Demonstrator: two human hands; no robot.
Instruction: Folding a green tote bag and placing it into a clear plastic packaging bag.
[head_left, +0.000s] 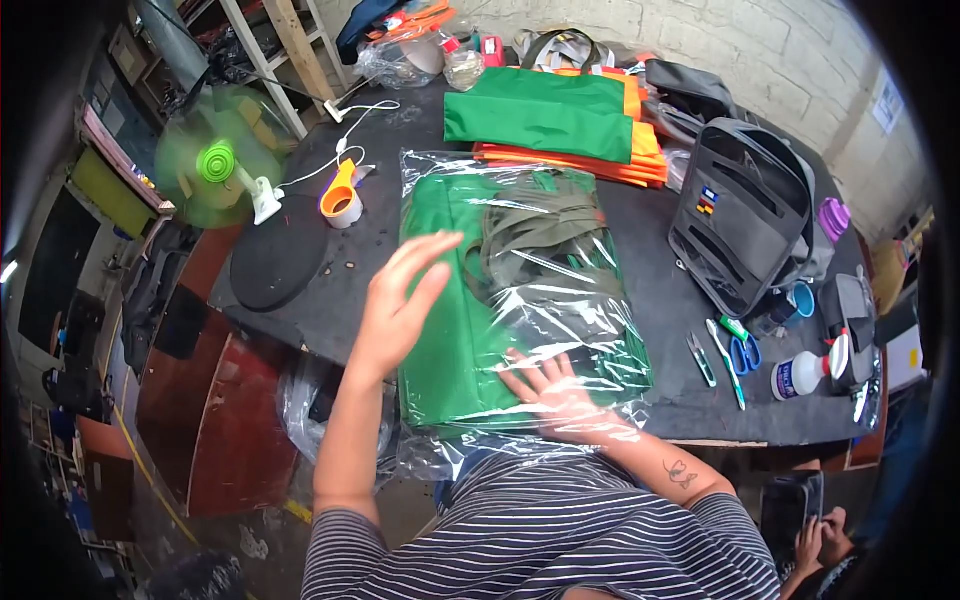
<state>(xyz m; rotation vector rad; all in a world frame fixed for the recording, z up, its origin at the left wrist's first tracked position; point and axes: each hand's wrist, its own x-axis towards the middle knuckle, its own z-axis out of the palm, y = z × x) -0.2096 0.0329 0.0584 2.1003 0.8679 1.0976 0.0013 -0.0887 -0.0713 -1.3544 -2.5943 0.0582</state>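
Note:
A clear plastic bag (560,320) lies on the dark table in front of me, with folded green fabric (440,350) inside. Grey-green straps (540,225) are bundled on top of the fabric under the shiny film. My left hand (403,295) is over the bag's left side, fingers stretched out and holding nothing; whether it touches the film I cannot tell. My right hand (555,393) lies flat with spread fingers on the package near its front edge. Glossy film shows over its wrist, so it seems to be inside the bag's near end.
Beyond the bag sit stacked green (545,110) and orange fabric pieces (580,165). A grey backpack (740,220), blue scissors (746,355), snips (701,358) and a spray bottle (800,376) are at right. At left are a tape dispenser (341,200) and a green fan (217,160).

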